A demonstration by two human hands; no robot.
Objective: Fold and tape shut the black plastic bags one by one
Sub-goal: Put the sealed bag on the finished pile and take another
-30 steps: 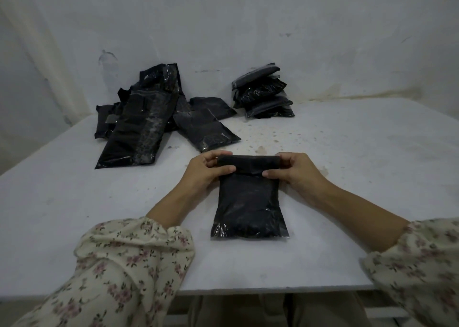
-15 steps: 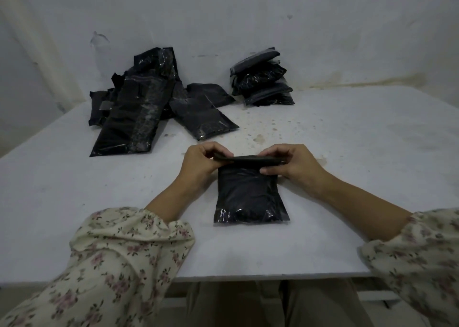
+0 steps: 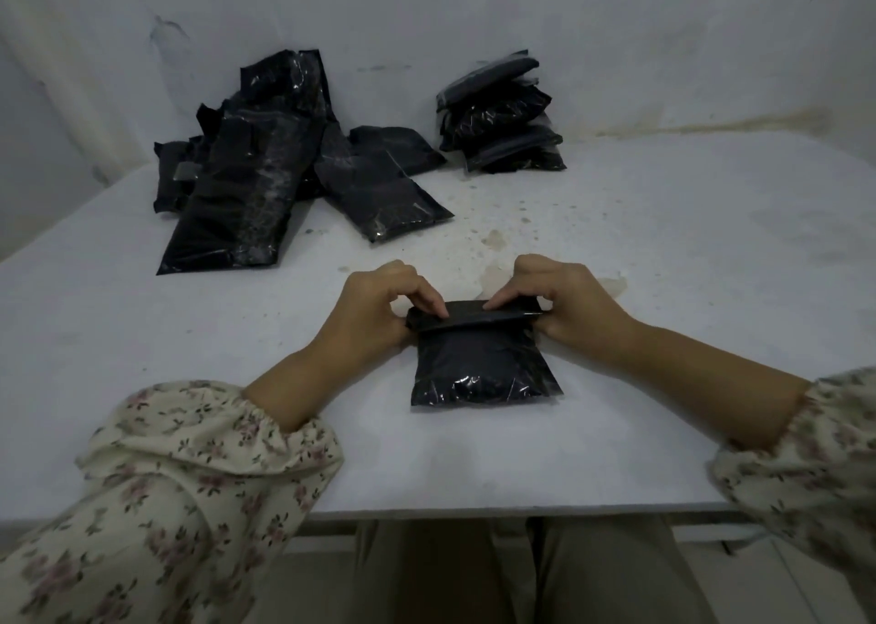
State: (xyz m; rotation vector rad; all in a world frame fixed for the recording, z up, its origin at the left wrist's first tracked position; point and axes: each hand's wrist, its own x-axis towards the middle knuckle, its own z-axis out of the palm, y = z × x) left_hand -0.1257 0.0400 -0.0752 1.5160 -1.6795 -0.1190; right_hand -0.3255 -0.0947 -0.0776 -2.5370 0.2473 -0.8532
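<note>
Item 1, bag (image 3: 483, 363): black plastic, filled, is lying flat on the table (image 3: 687, 320), about midway along the near edge and a little back from it. Its far end is turned over into a narrow fold (image 3: 469, 316) that is sitting across the bag's width; the near end is showing a glossy, crinkled strip.

Item 2, left hand (image 3: 374, 306): is pinching the left end of the fold, with the fingers curled over it from above and one fingertip pressing on its top (the thumb is mostly hidden).

Item 3, right hand (image 3: 569, 301): is gripping the right end of the fold in the same way, with the fingers curled and one fingertip reaching toward the middle of the fold.

Item 4, pile (image 3: 251, 187): long, unfolded black bags are lying overlapped toward the far left corner, and the rearmost are leaning on the wall (image 3: 663, 31).

Item 5, stack (image 3: 502, 116): short folded bags are sitting one on another at the far edge, against the wall, to the right of the pile and well apart from the bag being held.

Item 6, sleeves (image 3: 199, 462): floral cloth, gathered at the forearms, is reaching in over the near edge on both sides.

Item 7, table: white, and showing brownish specks and stains between the hands and the far edge
</note>
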